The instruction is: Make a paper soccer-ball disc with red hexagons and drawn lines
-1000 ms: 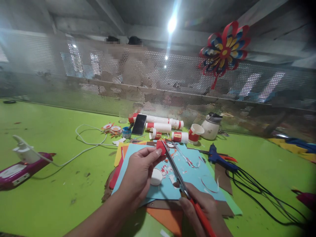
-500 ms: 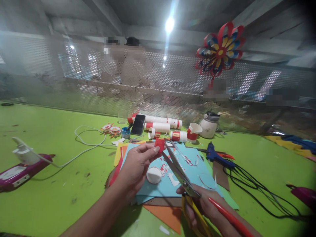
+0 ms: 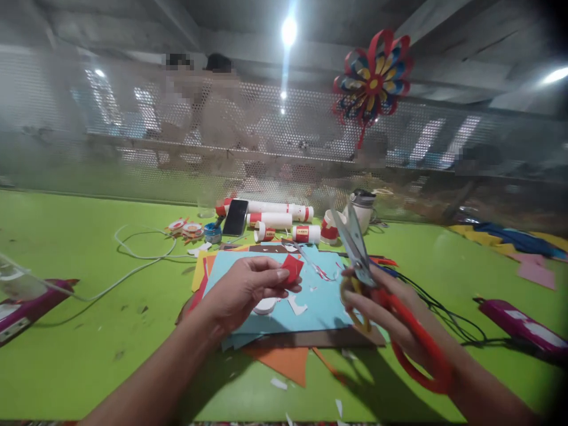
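Observation:
My left hand (image 3: 248, 284) pinches a small red piece of paper (image 3: 293, 268) between thumb and fingers, above a stack of coloured paper (image 3: 248, 322) topped with light blue. To the right, my right hand (image 3: 399, 302) grips a pair of scissors (image 3: 361, 263) with one red and one yellow handle. Their blades point up and away, slightly parted and apart from the red paper. Under my left hand lies a white round piece (image 3: 265, 305), partly hidden. A white paper scrap (image 3: 297, 306) and thin red and white trimmings are scattered on the blue sheet.
Behind the stack lie white and red paper tubes (image 3: 269, 220), a phone (image 3: 235, 218), a blue paint jar (image 3: 212, 232) and a paper cup (image 3: 329, 228). A kettle-like container (image 3: 361, 208) stands behind the scissors. Purple power strips (image 3: 523, 325) and cables flank both sides. A perforated screen (image 3: 284, 136) borders the table.
The scissors have moved away from the red paper, up and to the right, and now point upward. The left hand still holds the paper, turned a little. The view has shifted slightly right.

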{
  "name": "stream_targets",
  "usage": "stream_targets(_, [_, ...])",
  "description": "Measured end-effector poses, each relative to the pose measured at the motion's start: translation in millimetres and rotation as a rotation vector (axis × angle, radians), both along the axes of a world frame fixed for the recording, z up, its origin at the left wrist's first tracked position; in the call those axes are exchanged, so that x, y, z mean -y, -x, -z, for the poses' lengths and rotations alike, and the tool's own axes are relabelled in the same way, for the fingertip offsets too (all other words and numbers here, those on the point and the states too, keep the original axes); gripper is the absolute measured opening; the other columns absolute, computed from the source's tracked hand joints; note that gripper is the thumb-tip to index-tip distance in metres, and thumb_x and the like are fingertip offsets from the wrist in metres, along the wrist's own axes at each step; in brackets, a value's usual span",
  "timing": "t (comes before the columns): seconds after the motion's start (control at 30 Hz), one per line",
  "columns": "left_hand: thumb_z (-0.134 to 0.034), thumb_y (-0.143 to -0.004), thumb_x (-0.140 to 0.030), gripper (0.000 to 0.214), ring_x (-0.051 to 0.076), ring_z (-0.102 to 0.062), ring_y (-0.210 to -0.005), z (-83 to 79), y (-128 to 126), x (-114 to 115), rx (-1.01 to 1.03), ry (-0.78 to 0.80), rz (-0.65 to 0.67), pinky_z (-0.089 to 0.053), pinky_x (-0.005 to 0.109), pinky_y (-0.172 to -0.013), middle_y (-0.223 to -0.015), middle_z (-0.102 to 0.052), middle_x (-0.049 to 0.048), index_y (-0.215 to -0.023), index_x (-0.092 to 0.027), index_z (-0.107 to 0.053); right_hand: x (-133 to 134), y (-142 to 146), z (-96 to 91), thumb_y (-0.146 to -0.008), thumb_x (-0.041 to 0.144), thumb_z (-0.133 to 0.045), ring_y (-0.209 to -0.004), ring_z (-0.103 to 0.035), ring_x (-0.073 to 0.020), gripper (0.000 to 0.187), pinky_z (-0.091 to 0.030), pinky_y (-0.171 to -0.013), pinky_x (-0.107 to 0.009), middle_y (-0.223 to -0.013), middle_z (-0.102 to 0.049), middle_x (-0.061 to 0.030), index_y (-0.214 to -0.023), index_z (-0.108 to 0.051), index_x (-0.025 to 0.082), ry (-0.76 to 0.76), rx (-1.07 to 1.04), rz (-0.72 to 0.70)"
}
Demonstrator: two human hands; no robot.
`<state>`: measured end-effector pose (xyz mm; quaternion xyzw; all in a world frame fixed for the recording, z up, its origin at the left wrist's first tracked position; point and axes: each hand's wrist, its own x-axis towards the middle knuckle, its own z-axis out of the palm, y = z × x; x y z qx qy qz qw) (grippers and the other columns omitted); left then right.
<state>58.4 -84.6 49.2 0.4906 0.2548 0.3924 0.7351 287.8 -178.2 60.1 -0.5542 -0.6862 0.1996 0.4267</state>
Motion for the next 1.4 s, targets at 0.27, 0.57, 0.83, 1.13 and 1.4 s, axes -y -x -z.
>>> stream_targets(0.27, [-0.073, -0.072, -0.025, 0.012, 0.022, -0.070, -0.069, -8.2, -7.7, 11.3, -0.220, -0.136, 0.206, -0.047, 0.026, -0.059, -0.072, -0.075, 0.0125, -0.067, -0.015, -0.073, -28.3, 32.7, -14.8, -0.079, 0.032, -0.070, -0.074, -0.057, -0.0143, 0.031, -0.048, -0.065, -0.026, -0.084, -0.059, -0.0005, -0.103, -0.057, 0.016, 0.118, -0.269, -0.295])
stream_targets(0.57, [-0.071, -0.075, -0.025, 0.012, 0.018, -0.067, -0.065, -2.7, -8.7, 7.8, -0.228, -0.116, 0.263, -0.045, 0.024, -0.058, -0.071, -0.073, 0.0098, -0.069, -0.015, -0.072, -29.4, 32.8, -4.8, -0.082, 0.025, -0.065, -0.069, -0.056, -0.0121, 0.031, -0.046, -0.063, -0.025, -0.087, -0.059, -0.0011, -0.111, -0.055, 0.017, 0.191, -0.335, -0.397])
stream_targets(0.83, [-0.069, -0.079, -0.031, 0.019, 0.015, -0.062, -0.068, 10.4, -15.9, 10.6, -0.115, -0.010, 0.167, -0.045, 0.023, -0.058, -0.074, -0.068, 0.0069, -0.077, -0.013, -0.063, -38.5, 39.7, 9.7, -0.080, 0.022, -0.062, -0.063, -0.051, -0.0120, 0.030, -0.045, -0.058, -0.025, -0.074, -0.054, 0.0011, -0.109, -0.056, 0.015, -0.012, -0.261, -0.170])
stream_targets(1.13, [-0.072, -0.076, -0.034, 0.024, 0.013, -0.057, -0.066, 18.4, -23.0, 15.2, -0.129, -0.061, 0.027, -0.043, 0.023, -0.057, -0.070, -0.065, 0.0048, -0.074, -0.013, -0.061, -36.4, 53.3, 17.3, -0.082, 0.019, -0.058, -0.058, -0.057, -0.0112, 0.026, -0.048, -0.055, -0.022, -0.068, -0.057, 0.0038, -0.108, -0.055, 0.020, -0.124, -0.288, -0.100])
stream_targets(1.4, [-0.073, -0.076, -0.032, 0.020, 0.012, -0.056, -0.068, 26.0, -24.2, 12.7, -0.054, -0.015, 0.013, -0.041, 0.022, -0.059, -0.072, -0.064, 0.0034, -0.076, -0.013, -0.065, -37.0, 53.0, 18.0, -0.083, 0.019, -0.058, -0.060, -0.059, -0.0110, 0.026, -0.051, -0.057, -0.021, -0.069, -0.059, 0.0035, -0.108, -0.053, 0.019, -0.119, -0.295, -0.125])
